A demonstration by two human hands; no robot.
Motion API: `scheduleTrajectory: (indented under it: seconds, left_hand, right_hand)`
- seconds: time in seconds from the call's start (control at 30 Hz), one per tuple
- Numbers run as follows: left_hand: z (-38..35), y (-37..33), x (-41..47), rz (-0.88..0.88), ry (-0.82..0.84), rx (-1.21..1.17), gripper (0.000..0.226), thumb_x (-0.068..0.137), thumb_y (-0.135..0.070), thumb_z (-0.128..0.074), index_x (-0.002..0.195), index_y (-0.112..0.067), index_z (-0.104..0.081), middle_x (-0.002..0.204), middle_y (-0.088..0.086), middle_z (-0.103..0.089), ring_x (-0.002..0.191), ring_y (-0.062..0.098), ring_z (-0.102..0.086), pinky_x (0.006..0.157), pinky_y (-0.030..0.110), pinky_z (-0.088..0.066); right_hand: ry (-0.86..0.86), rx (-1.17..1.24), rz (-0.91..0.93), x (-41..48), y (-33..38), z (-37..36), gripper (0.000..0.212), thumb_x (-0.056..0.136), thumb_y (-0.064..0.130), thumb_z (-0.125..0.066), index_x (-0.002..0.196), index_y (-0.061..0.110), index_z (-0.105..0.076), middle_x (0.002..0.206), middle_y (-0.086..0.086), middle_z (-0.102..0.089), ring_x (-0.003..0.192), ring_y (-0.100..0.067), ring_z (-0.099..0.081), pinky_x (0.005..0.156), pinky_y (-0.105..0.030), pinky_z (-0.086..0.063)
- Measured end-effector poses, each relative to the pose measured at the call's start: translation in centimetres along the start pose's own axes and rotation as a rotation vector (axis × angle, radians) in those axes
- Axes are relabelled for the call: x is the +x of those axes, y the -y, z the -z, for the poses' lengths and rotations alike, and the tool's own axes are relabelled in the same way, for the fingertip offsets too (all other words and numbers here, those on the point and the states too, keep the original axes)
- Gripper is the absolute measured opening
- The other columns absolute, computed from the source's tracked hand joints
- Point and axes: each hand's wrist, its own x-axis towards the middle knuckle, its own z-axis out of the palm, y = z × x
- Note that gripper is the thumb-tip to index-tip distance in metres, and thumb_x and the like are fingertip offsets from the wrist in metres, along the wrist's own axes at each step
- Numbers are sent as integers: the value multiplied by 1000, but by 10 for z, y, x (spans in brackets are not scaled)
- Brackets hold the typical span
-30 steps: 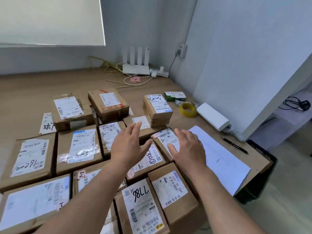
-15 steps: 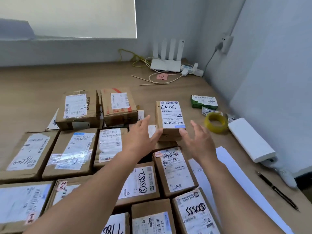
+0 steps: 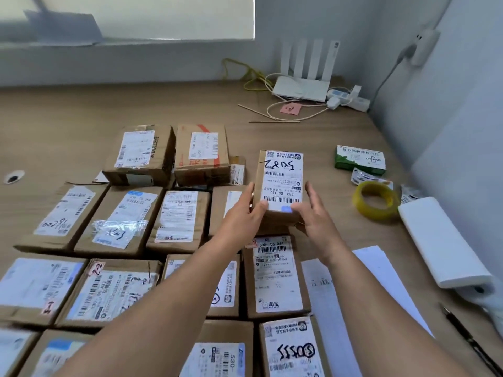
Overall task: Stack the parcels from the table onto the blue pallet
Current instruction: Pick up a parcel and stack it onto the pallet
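Head view shows the small parcel (image 3: 281, 175) marked 5082 resting on another parcel (image 3: 217, 202) on the table (image 3: 81, 118), bracketed at its near end by both hands. The left hand (image 3: 242, 216) pinches the near left corner, thumb on top and fingers along the side. The right hand (image 3: 315, 216) lays its thumb on the label's near edge, fingers straight just beside the right side; whether they touch is unclear.

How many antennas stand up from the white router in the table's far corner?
4, in a row along the back edge of the router, against the wall: the leftmost antenna, second antenna, third antenna, rightmost antenna. None looks hidden.
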Motion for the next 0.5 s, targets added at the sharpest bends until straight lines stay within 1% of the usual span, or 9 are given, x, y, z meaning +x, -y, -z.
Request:
scheduleTrajectory:
  seconds: [0.03, 0.07, 0.17, 0.23, 0.3, 0.4, 0.43, 0.47, 0.5]
  left_hand:
    - [-1, 0, -3, 6, 3, -25, 56, 98, -37, -44, 149, -39, -19, 141, -10, -48, 124, 13, -50, 89, 27, -48]
    - [-2, 0, -7, 7, 7, -46, 58, 98, -34, -45, 149, -40, -18, 140, -11, -48, 122, 11, -50, 88, 25, -48]
    - [1, -6, -20, -18, -1, -97, 63, 94, -34, -47, 148, -42, -17, 137, -13, -52, 123, 7, -50, 104, 36, -43]
    - [6, -11, -31, -56, -16, -106, 62, 97, -29, -46, 150, -39, -16, 137, -13, -51, 126, 5, -47, 108, 37, -39]
    - [13, -14, -44, -92, -42, -108, 60, 99, -23, -44, 150, -36, -16, 139, -14, -49, 127, 3, -45, 110, 36, -37]
    - [25, -10, -65, -106, -78, -101, 60, 98, -29, -45, 149, -42, -16, 139, -18, -48, 127, 0, -45, 110, 38, -38]
    - [28, -8, -70, -100, -82, -106, 60, 98, -30, -45, 148, -43, -16, 138, -18, -49, 127, 0, -45, 109, 39, -38]
    - [33, -4, -77, -97, -89, -102, 61, 97, -32, -46, 148, -43, -16, 138, -18, -49, 127, 1, -45, 109, 40, -38]
    - [37, -1, -83, -94, -98, -89, 62, 95, -35, -46, 148, -42, -16, 138, -17, -50, 127, 2, -46, 109, 41, -39]
  right_hand:
    - [25, 3, 17, -1, 0, 1, 92, 68, 37, -62, 150, 40, -21, 124, 6, -65, 115, -15, -61, 105, -45, -44]
    - [41, 1, 37, -3, 1, 2, 89, 70, 31, -61, 149, 40, -23, 118, 8, -68, 111, -14, -63, 104, -45, -45]
    - [65, -11, 110, -10, 7, 5, 83, 77, 16, -63, 148, 38, -28, 112, 8, -71, 107, -13, -66, 103, -46, -46]
    - [87, -13, 156, -17, 10, 4, 79, 85, 6, -62, 148, 37, -27, 110, 8, -71, 105, -12, -66, 102, -44, -46]
    - [114, -31, 206, -26, 13, 0, 79, 87, 5, -61, 148, 39, -26, 112, 9, -70, 106, -10, -65, 103, -44, -46]
    - [158, -34, 244, -40, 17, -9, 79, 85, 10, -65, 146, 44, -28, 115, 5, -70, 105, -13, -67, 98, -46, -49]
    - [164, -40, 262, -44, 18, -12, 78, 84, 11, -66, 144, 46, -30, 115, 6, -70, 103, -12, -67, 96, -44, -52]
    - [170, -46, 281, -49, 18, -17, 77, 84, 10, -66, 142, 47, -32, 114, 7, -70, 101, -10, -68, 93, -39, -54]
    - [177, -44, 302, -54, 20, -21, 76, 85, 7, -65, 142, 46, -33, 113, 9, -69, 99, -5, -67, 88, -29, -55]
